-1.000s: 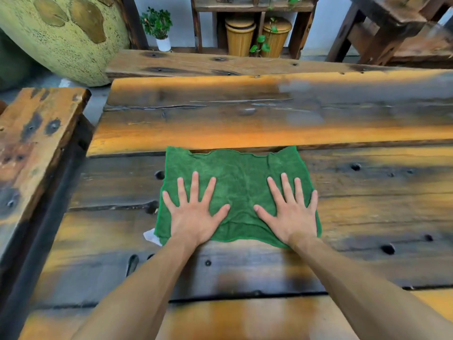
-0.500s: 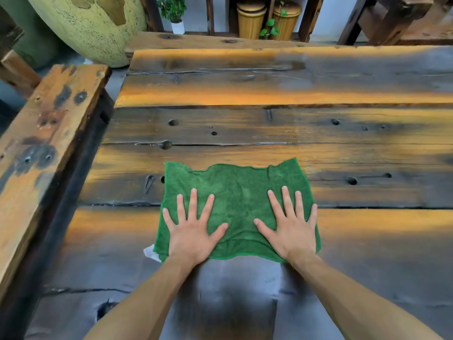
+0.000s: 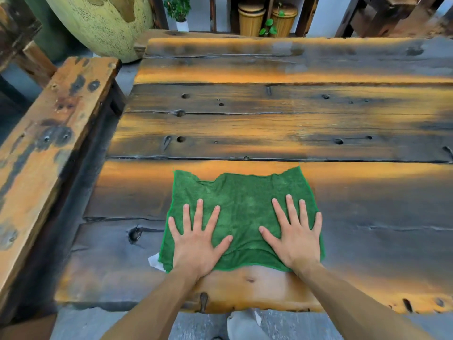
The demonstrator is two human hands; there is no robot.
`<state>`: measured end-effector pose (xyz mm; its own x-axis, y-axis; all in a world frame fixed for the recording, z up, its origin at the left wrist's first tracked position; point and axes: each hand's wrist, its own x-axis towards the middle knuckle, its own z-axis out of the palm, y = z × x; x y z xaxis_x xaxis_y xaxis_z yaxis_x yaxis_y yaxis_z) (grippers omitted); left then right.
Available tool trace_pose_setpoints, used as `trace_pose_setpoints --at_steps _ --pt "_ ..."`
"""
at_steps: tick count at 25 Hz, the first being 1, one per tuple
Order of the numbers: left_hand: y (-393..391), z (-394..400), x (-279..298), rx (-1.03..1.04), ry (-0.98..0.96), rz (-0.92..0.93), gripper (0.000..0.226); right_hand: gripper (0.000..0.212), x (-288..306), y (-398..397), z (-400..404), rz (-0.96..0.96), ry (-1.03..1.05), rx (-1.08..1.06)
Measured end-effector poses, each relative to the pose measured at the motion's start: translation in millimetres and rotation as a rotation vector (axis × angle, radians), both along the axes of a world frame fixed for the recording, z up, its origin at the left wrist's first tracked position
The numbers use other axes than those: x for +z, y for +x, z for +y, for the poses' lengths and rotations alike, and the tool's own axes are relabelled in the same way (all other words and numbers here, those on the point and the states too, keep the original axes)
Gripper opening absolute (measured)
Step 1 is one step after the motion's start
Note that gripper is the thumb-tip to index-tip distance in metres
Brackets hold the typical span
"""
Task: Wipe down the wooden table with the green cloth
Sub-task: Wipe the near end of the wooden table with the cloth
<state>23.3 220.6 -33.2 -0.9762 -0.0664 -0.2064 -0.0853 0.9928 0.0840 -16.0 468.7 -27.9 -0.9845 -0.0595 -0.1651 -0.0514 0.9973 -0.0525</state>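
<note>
The green cloth point(image 3: 241, 207) lies spread flat on the wooden table point(image 3: 269, 128), close to its near edge. My left hand point(image 3: 196, 241) presses on the cloth's left half with fingers straight and spread. My right hand point(image 3: 294, 236) presses on the right half the same way. A small white tag sticks out at the cloth's near left corner. The table is made of dark, orange-streaked planks with holes and cracks.
A wooden bench point(image 3: 49, 133) runs along the table's left side. Beyond the far edge stand a large yellow-green pot point(image 3: 103, 20), a small potted plant point(image 3: 179, 11) and a shelf with two bamboo bins point(image 3: 267, 18). The table's near edge point(image 3: 245, 307) is just below my wrists.
Both hands have dragged the cloth toward me across several planks, from the table's middle to near its front edge. The hands keep the same flat pose on the cloth.
</note>
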Motion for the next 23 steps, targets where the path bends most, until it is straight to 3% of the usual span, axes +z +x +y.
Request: trace_pose_setpoints --at_steps 14,23 --pt "114.3 18.7 -4.0 -0.054 0.001 -0.077 0.079 0.081 -9.1 136.8 25.8 0.016 -0.021 -0.123" --pt "76.9 29.9 -1.0 -0.097 0.019 -0.073 0.079 0.086 -7.4 109.3 30.4 0.015 -0.007 -0.181"
